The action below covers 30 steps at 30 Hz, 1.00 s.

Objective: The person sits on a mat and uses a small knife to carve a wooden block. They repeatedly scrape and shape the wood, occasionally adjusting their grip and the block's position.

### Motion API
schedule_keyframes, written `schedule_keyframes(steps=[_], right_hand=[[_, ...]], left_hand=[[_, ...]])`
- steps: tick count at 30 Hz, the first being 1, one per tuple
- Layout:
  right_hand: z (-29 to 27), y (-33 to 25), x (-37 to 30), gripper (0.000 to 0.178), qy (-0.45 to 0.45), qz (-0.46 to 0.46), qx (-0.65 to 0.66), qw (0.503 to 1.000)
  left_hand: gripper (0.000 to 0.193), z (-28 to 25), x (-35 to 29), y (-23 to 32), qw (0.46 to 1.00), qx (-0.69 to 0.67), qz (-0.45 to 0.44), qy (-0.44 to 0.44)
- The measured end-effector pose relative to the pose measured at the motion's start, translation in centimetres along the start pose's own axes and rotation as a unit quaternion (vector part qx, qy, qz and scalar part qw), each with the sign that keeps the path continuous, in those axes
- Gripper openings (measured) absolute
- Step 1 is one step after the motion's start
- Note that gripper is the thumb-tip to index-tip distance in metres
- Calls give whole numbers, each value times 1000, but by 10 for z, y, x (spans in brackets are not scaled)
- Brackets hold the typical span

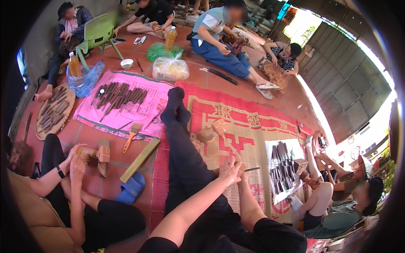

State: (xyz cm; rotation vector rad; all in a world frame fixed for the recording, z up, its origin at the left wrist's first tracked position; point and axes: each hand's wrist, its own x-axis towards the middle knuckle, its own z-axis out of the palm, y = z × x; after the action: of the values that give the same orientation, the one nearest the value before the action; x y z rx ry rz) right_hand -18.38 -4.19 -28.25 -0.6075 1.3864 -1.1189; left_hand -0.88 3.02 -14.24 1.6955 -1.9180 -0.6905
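Observation:
My left hand [229, 173] is closed over a small wooden piece [241, 167] above the mat, in front of my outstretched legs. Right beside it, my right hand [244, 178] is also closed, its fingers mostly hidden. A thin dark rod [253, 169] sticks out to the right of my hands; whether it is held or lies on the mat, I cannot tell. Farther ahead, a partly carved wooden piece with a square block end [218, 126] rests on the mat near my shins.
Dark-handled tools [120, 96] cover a pink cloth [90, 111]; more tools [283, 166] lie on a white sheet to the right. A brush [132, 137], wood strip [141, 160] and blue slipper [131, 189] lie left. A seated person [46, 202] holds a carving; several others sit around.

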Motion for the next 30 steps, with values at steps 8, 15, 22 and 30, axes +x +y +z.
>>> schedule_keyframes(steps=[8, 15, 22, 30], right_hand=[[13, -1, -11, 17, 9, 7, 8, 1000], [14, -3, -11, 17, 1, 2, 10, 1000], [8, -4, -7, 17, -3, -1, 13, 1000], [9, -4, -4, 18, -10, -10, 36, 999]], left_hand=[[74, -9, -9, -17, 999, -6, 29, -32], [69, -5, -9, -12, 1000, -23, 12, 3], [73, 8, -7, -10, 999, -39, -1, 25], [76, 5, 0, 6, 997, -64, -16, 30]])
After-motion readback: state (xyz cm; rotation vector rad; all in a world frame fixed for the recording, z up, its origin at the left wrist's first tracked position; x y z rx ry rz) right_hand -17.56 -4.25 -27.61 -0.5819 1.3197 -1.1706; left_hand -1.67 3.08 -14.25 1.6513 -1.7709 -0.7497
